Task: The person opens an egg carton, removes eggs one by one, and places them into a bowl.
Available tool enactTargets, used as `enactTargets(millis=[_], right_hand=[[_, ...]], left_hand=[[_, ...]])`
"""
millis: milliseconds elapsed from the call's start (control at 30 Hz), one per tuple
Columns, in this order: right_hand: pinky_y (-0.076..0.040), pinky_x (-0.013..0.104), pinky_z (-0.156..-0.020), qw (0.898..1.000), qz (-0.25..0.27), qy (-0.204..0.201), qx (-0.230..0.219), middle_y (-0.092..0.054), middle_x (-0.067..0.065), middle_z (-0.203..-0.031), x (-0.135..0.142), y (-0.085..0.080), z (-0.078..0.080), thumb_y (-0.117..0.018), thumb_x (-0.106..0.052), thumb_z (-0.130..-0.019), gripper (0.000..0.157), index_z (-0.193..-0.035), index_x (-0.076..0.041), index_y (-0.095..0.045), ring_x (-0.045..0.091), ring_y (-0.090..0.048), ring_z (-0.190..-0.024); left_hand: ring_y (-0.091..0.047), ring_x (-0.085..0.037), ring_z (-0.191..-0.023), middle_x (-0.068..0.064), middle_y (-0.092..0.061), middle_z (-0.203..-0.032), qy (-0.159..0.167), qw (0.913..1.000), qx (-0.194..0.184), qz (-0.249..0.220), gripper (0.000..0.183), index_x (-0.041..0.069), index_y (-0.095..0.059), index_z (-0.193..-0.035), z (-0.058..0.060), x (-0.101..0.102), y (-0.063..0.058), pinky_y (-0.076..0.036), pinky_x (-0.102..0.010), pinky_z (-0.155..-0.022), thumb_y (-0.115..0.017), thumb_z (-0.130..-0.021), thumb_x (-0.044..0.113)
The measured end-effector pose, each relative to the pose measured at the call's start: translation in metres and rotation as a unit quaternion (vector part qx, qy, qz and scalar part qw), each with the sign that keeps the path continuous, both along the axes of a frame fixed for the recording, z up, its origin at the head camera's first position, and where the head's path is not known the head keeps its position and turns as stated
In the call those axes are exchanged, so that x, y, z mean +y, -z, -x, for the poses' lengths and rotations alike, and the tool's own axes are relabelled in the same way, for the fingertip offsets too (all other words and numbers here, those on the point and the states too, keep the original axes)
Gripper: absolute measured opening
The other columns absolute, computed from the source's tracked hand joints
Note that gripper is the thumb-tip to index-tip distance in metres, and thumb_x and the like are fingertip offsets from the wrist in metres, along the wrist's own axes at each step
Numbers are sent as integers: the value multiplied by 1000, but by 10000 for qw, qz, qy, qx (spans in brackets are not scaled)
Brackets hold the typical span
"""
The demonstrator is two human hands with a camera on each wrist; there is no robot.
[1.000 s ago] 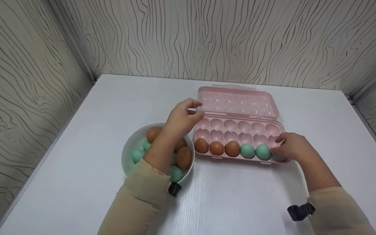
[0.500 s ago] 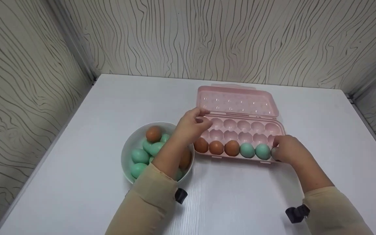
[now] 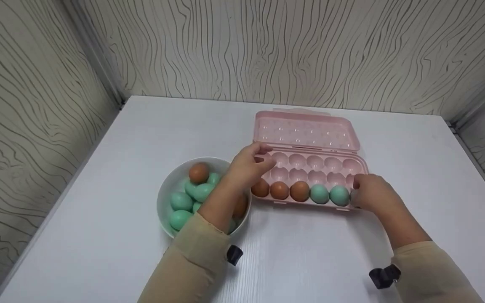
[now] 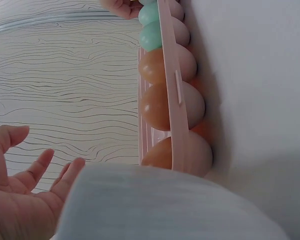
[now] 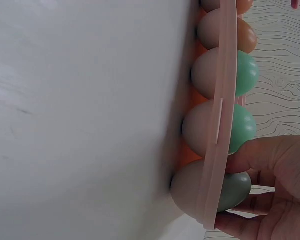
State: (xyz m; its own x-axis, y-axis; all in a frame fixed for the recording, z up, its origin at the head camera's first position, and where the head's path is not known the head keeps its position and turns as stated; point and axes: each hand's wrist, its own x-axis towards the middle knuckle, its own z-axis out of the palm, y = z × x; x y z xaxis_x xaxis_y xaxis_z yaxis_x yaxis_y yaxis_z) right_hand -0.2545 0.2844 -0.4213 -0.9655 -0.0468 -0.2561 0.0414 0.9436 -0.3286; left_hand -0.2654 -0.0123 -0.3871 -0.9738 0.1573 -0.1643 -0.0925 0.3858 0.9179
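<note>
My right hand is at the right end of the front row of a pink egg carton. In the right wrist view its thumb and fingers hold a grey-green egg, which sits in the end cup. Beside it along that row are two mint-green eggs and three brown eggs. My left hand hovers above the carton's left end, fingers loosely bent and parted, with nothing in them. Its forearm passes over a white bowl and hides part of the eggs inside.
Several green eggs and some brown ones, including a brown egg at the back, lie in the bowl. The carton's lid stands open toward the back wall. Everything rests on a white table.
My left hand has moved right and a little nearer, over the carton's left cups. The right hand has shifted slightly left, covering more of the end egg.
</note>
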Motion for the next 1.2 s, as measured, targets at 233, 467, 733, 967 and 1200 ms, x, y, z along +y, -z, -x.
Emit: enactTargets(millis=[233,467,733,967,1200], right_hand=[[-44,34,-57,9999,102,-91,52,-58,15,-83,9,-9,3,-60,-12,-72,26,-93,3,-57,26,-52,-72],[-48,37,-64,9969,732,270,84,-57,19,-98,18,-20,5,-62,-19,-77,33,-104,-1,-55,31,-53,-86],[-44,48,-77,9879,1447,514,211,-48,21,-119,17,-29,5,-62,-32,-83,43,-115,-4,-52,37,-46,-104],[-41,49,-88,9754,2130,522,204,-49,16,-120,4,-34,6,-61,-36,-85,45,-118,-7,-50,33,-44,-109],[-46,30,-82,9611,2739,249,261,-51,12,-113,-19,-38,6,-63,-30,-85,41,-116,-5,-52,26,-47,-103]], left_hand=[[-50,-18,-112,4,-54,-119,194,9997,152,-41,27,23,-57,-113,-1,-1,1,-42,-35,-94,-63,-86,25],[-48,-18,-114,4,-52,-120,248,9996,35,97,26,25,-57,-111,-3,1,0,-41,-36,-95,-62,-86,26],[-48,-19,-115,6,-53,-118,305,9992,20,269,27,26,-57,-111,-4,5,0,-40,-36,-95,-64,-85,28],[-49,-20,-114,6,-53,-118,498,9983,220,190,25,24,-58,-108,-5,11,2,-40,-34,-94,-65,-84,25],[-50,-21,-113,1,-55,-121,979,9932,631,64,30,20,-58,-113,-6,17,2,-41,-35,-94,-65,-84,22]])
